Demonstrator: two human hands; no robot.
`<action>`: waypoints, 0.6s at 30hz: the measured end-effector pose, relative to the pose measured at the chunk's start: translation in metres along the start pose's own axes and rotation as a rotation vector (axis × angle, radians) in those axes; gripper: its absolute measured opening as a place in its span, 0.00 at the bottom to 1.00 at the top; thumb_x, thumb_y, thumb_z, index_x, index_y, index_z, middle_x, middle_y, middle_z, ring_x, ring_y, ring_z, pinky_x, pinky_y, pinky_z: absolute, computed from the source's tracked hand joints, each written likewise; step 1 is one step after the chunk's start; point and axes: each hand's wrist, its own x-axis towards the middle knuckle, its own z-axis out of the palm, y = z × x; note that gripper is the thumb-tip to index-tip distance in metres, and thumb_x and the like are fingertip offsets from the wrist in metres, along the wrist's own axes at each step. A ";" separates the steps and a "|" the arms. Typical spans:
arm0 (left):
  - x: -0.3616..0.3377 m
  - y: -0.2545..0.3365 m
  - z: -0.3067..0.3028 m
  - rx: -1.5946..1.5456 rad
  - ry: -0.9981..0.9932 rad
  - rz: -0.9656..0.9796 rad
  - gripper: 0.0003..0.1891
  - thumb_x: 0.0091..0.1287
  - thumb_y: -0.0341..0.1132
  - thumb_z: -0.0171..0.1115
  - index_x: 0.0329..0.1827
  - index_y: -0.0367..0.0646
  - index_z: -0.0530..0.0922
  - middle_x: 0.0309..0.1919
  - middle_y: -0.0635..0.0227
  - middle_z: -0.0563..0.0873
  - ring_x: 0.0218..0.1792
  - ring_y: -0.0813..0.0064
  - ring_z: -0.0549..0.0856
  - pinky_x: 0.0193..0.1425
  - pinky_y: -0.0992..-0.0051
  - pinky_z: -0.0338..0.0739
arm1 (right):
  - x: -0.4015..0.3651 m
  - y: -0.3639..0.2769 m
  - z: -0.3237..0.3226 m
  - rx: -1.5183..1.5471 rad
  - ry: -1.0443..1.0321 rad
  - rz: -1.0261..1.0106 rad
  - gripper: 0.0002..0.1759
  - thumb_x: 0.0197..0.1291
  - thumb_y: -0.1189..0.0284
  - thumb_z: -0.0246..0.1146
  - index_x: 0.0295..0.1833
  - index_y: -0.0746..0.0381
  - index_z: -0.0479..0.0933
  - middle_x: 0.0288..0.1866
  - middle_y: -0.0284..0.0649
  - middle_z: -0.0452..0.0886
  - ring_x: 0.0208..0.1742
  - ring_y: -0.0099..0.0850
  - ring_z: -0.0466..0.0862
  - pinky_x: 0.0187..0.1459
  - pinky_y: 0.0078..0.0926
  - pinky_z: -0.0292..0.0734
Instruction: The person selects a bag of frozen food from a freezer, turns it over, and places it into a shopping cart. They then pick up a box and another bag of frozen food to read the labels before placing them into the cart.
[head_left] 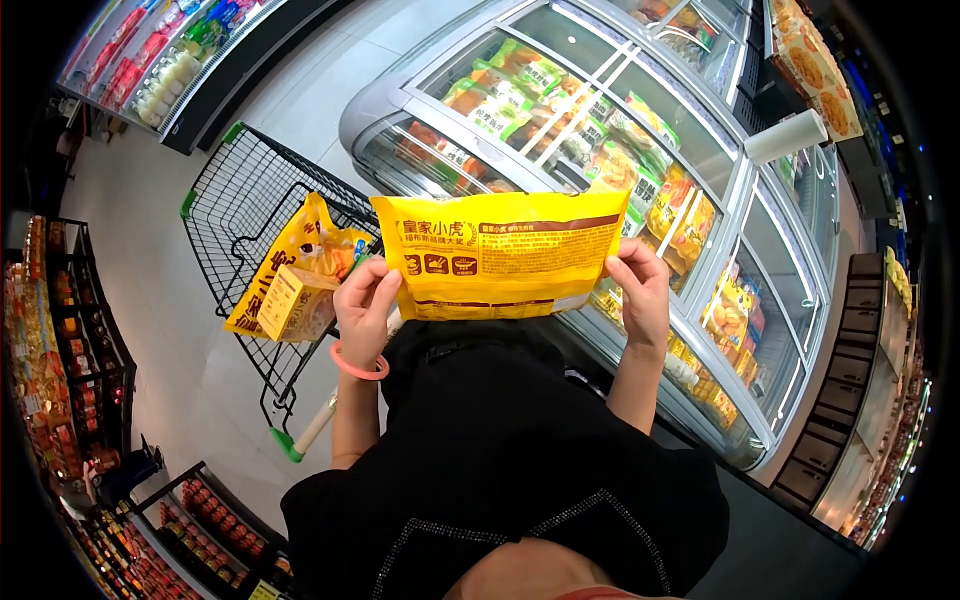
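Observation:
A yellow bag of packaged food (pixel 550 265) with brown printing is stretched out in front of my body, its printed panel facing me. My left hand (pixel 366 308) pinches its left edge, and a pink band circles that wrist. At the opposite edge, my right hand (pixel 638 290) grips the bag between thumb and fingers. Just left of my left hand is a wire shopping cart (pixel 235 185) with green corners. In it lie another yellow food bag (pixel 318 240) and a small yellow box (pixel 296 305).
A glass-topped chest freezer (pixel 400 85) with several frozen food bags (pixel 525 80) runs ahead and to the right. A white roll (pixel 787 137) sits on its far side. Stocked shelves (pixel 65 350) stand at the left, with another shelf (pixel 170 70) at the upper left.

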 end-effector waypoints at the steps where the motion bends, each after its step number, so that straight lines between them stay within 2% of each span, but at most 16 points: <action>1: -0.001 0.000 -0.001 0.011 0.002 0.014 0.03 0.64 0.23 0.52 0.32 0.33 0.72 0.28 0.74 0.73 0.30 0.87 0.68 0.35 0.87 0.62 | 0.001 -0.001 0.001 -0.003 -0.006 0.000 0.03 0.59 0.77 0.59 0.36 0.67 0.74 0.34 0.32 0.76 0.36 0.19 0.75 0.42 0.17 0.70; 8: -0.002 -0.001 -0.004 0.109 0.026 0.136 0.03 0.63 0.23 0.53 0.31 0.33 0.72 0.26 0.73 0.72 0.28 0.85 0.67 0.33 0.86 0.60 | 0.007 -0.005 0.007 0.009 -0.006 -0.013 0.03 0.58 0.78 0.59 0.36 0.67 0.74 0.34 0.33 0.76 0.37 0.19 0.74 0.43 0.17 0.69; 18: -0.002 -0.002 -0.004 0.066 0.081 0.101 0.03 0.63 0.22 0.53 0.31 0.33 0.72 0.26 0.73 0.71 0.27 0.86 0.66 0.31 0.86 0.59 | 0.013 -0.004 0.013 0.029 -0.030 0.007 0.03 0.58 0.79 0.59 0.37 0.68 0.74 0.35 0.34 0.77 0.37 0.20 0.75 0.43 0.18 0.70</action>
